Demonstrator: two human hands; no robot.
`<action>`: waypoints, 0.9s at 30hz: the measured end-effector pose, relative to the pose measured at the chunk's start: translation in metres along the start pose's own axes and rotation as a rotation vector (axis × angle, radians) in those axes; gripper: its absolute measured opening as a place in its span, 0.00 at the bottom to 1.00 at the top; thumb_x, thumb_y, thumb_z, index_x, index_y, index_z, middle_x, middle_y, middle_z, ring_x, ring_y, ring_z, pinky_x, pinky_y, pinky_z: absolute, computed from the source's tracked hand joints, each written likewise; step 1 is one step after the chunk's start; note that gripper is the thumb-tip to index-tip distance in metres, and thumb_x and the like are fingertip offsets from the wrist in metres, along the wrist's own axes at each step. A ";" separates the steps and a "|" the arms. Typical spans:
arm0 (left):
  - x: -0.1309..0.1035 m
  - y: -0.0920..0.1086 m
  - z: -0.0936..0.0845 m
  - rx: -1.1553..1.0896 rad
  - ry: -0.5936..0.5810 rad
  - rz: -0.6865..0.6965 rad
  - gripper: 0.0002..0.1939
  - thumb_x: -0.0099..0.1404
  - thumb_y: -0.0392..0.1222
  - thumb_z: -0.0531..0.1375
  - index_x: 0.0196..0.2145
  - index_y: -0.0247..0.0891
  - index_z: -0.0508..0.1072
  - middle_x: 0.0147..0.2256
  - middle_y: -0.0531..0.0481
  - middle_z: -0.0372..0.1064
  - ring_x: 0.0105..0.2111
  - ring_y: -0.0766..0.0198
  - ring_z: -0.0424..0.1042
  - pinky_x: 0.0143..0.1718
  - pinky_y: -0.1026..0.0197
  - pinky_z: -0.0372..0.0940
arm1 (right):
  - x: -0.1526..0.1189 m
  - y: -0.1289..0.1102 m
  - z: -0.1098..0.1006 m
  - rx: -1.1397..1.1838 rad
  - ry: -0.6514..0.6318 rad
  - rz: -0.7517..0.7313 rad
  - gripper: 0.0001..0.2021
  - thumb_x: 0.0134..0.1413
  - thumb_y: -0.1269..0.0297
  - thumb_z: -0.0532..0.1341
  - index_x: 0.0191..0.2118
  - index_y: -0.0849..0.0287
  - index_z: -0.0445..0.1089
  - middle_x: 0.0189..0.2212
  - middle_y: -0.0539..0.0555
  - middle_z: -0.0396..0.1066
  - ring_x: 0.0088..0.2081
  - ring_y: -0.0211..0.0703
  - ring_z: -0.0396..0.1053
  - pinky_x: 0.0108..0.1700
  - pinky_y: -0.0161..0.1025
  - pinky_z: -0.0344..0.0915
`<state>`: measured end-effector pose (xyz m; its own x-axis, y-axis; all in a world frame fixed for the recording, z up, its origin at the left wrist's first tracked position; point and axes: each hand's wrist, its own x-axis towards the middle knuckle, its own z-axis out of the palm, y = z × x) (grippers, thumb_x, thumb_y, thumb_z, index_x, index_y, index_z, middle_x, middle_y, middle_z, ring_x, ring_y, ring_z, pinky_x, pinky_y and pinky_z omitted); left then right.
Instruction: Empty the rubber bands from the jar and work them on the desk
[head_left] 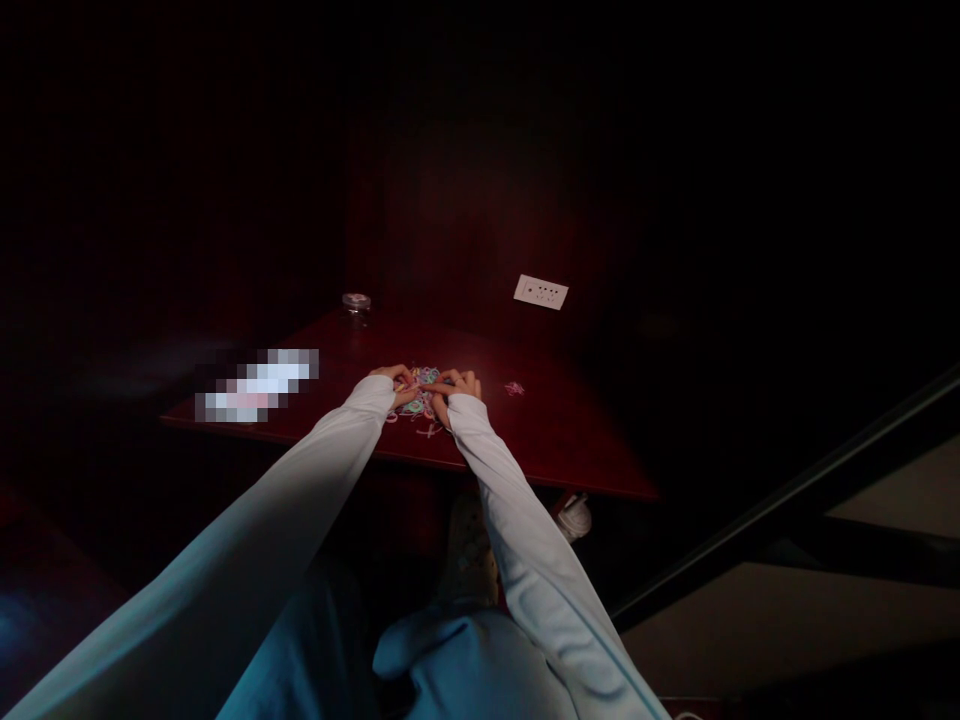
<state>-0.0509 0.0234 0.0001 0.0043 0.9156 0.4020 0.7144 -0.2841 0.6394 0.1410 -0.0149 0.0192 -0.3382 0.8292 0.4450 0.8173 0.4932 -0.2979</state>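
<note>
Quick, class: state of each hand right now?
Left hand: fingers bent at the colourful pile; hold unclear.
Right hand: fingers bent at the same pile; hold unclear.

No text, label, brand, number or sign can be read; the bright patch [259, 388] near the left corner of the bench [585, 440] is pixelated.
</note>
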 end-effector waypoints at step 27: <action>-0.003 -0.005 -0.001 -0.200 -0.045 0.049 0.12 0.52 0.48 0.63 0.32 0.40 0.78 0.22 0.55 0.67 0.23 0.65 0.66 0.27 0.64 0.64 | 0.005 0.010 0.008 0.035 0.030 0.016 0.12 0.64 0.55 0.64 0.49 0.45 0.80 0.50 0.52 0.72 0.52 0.48 0.57 0.54 0.44 0.52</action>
<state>-0.0549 0.0220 -0.0032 0.0700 0.9099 0.4089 0.5598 -0.3751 0.7388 0.1438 -0.0037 0.0117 -0.3110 0.8289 0.4649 0.8053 0.4896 -0.3343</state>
